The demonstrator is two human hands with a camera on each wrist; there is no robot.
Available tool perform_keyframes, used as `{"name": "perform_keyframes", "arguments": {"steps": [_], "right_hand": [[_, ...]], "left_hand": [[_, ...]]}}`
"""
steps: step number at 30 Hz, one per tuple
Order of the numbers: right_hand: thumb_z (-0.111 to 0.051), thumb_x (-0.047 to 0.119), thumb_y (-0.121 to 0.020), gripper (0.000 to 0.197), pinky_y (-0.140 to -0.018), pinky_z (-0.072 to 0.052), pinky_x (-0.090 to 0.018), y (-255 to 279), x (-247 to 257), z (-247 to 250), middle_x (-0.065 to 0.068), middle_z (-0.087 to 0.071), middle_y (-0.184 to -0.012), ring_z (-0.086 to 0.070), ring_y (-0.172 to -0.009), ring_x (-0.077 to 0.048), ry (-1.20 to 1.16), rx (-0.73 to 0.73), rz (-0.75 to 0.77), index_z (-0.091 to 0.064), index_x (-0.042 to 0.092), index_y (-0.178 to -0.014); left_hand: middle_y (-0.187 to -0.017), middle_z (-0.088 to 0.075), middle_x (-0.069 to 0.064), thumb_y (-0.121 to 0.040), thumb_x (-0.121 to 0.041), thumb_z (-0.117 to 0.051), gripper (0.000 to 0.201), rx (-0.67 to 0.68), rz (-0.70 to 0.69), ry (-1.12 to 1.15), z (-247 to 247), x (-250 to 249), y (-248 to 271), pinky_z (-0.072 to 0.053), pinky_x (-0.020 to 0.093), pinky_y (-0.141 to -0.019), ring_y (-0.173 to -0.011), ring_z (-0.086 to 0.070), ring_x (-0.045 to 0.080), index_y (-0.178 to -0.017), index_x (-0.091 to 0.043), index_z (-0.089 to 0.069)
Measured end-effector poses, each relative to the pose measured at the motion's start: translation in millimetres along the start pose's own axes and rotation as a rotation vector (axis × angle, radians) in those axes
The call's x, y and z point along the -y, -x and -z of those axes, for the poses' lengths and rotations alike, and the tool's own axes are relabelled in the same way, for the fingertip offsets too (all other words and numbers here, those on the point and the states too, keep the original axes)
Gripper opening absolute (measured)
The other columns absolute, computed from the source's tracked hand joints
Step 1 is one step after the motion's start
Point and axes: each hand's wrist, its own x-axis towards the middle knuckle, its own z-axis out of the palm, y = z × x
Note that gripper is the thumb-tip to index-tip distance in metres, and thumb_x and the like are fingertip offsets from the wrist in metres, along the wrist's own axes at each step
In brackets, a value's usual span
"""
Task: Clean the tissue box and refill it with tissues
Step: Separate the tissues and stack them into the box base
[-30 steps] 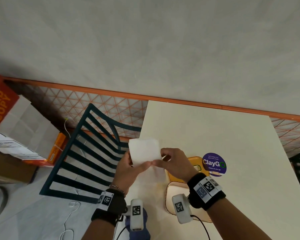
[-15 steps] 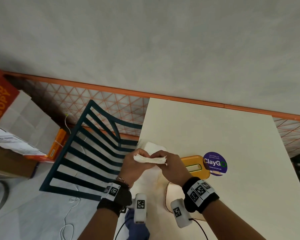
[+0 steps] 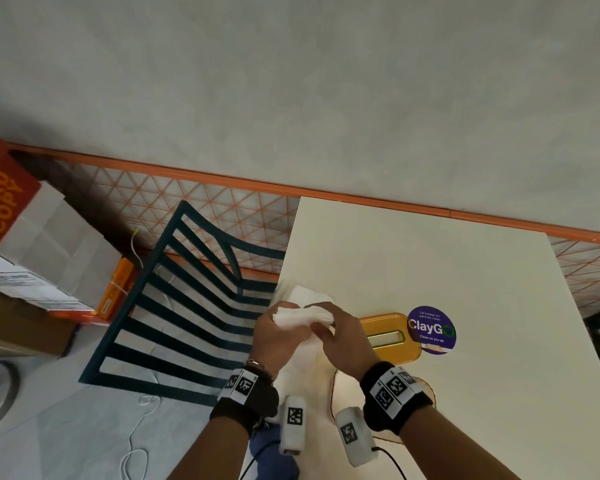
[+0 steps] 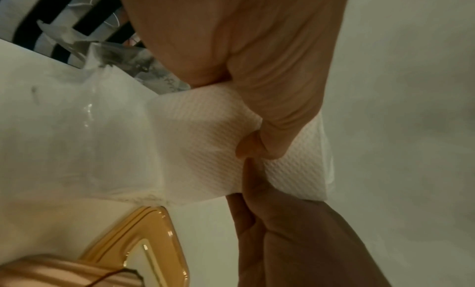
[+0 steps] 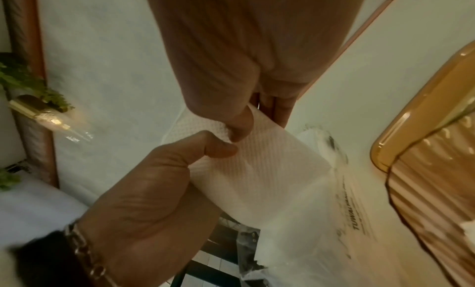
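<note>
Both hands hold a folded stack of white tissues (image 3: 302, 314) above the cream table's (image 3: 465, 278) left edge. My left hand (image 3: 284, 318) pinches its left side, thumb on the embossed face (image 4: 205, 145). My right hand (image 3: 326, 325) pinches the right side (image 5: 262, 169). Under the hands lies the opened clear plastic tissue pack (image 3: 300, 362). The amber tissue box lid (image 3: 392, 336), slot up, lies flat just right of the hands. The ribbed amber box body (image 5: 437, 189) stands below my right wrist, mostly hidden in the head view.
A dark blue slatted chair (image 3: 187, 306) stands at the table's left. A purple ClayGo sticker (image 3: 432, 329) is on the table beside the lid. Cardboard boxes (image 3: 32, 254) and a white cable (image 3: 136, 445) lie on the floor at left. A blue cloth (image 3: 274, 455) shows at the bottom.
The tissue stack was upright with its face toward me; both hands have tipped it over so it lies flat and edge-on, a little lower.
</note>
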Motion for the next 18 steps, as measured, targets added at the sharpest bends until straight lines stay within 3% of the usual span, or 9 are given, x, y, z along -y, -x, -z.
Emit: {"name": "perform_keyframes", "arguments": {"steps": [3, 6, 9, 12, 15, 18], "right_hand": [[-0.059, 0.005, -0.095, 0.040, -0.088, -0.053, -0.018, -1, 4, -1, 0.008, -0.072, -0.117, -0.066, -0.105, -0.009, -0.012, 0.022, 0.038, -0.062, 0.029, -0.127], [-0.061, 0.004, -0.094, 0.041, -0.086, -0.050, -0.014, -3, 6, 2, 0.008, -0.071, -0.117, -0.065, -0.104, -0.010, -0.013, 0.026, 0.025, -0.063, 0.030, -0.125], [-0.073, 0.020, -0.089, 0.031, -0.078, -0.047, -0.014, -5, 8, 10, 0.007, -0.073, -0.111, -0.065, -0.097, -0.012, 0.033, 0.057, -0.027, -0.068, 0.026, -0.119], [-0.078, 0.037, -0.082, 0.020, -0.065, -0.046, -0.018, -5, 11, 27, 0.008, -0.074, -0.092, -0.065, -0.082, -0.014, 0.051, 0.128, -0.118, -0.073, 0.024, -0.096], [-0.085, 0.037, -0.077, 0.026, -0.066, -0.056, -0.024, 3, 14, 51, 0.004, -0.078, -0.089, -0.072, -0.079, -0.010, -0.222, 0.151, -0.201, -0.077, 0.018, -0.093], [-0.085, 0.026, -0.079, 0.030, -0.073, -0.060, -0.029, 16, 19, 70, 0.000, -0.080, -0.100, -0.076, -0.091, -0.013, -0.495, 0.131, -0.265, -0.077, 0.013, -0.105]], "left_hand": [[-0.087, -0.078, 0.001, -0.072, 0.000, -0.088, 0.032, -0.031, -0.016, -0.017, 0, -3, -5, -0.059, 0.022, -0.069, -0.079, -0.074, 0.011, -0.098, -0.011, -0.073], [-0.086, -0.075, 0.008, -0.071, 0.000, -0.089, 0.032, -0.030, -0.027, 0.001, 0, -7, -6, -0.059, 0.020, -0.067, -0.078, -0.071, 0.016, -0.095, -0.008, -0.071], [-0.096, -0.076, 0.012, -0.070, 0.000, -0.088, 0.036, -0.037, -0.030, 0.017, 5, -11, -7, -0.063, 0.042, -0.086, -0.090, -0.073, 0.023, -0.101, -0.010, -0.072], [-0.100, -0.078, 0.011, -0.068, -0.005, -0.088, 0.039, -0.058, 0.061, 0.179, 19, -21, -8, -0.061, 0.054, -0.087, -0.097, -0.074, 0.031, -0.102, -0.016, -0.073], [-0.108, -0.077, 0.016, -0.069, -0.012, -0.090, 0.046, 0.025, 0.119, 0.284, 37, -28, -5, -0.060, 0.062, -0.086, -0.100, -0.074, 0.038, -0.110, -0.018, -0.071], [-0.114, -0.077, 0.013, -0.081, -0.003, -0.081, 0.044, 0.153, 0.134, 0.250, 46, -29, 0, -0.061, 0.055, -0.086, -0.103, -0.075, 0.035, -0.121, -0.017, -0.068]]}}
